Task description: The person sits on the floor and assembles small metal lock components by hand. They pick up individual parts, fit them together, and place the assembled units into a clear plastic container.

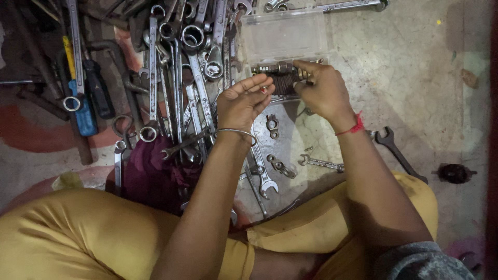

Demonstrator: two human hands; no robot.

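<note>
Here right hand (322, 89) fingers pinch sockets (280, 68) in the clear case (284, 36); left hand (243, 101) fingers curl beside, grip unclear

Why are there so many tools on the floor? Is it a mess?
Yes, it looks messy. Many wrenches lie heaped and crossing each other on the floor, not sorted. Only the clear plastic case holds small parts in order, where the left hand and right hand are busy.

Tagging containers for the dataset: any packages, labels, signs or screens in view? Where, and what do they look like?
Clear plastic case: top centre on the floor, rectangular, lid open, with a row of metal bits along its front edge, at the right hand.
No labels, signs or screens visible.
</note>
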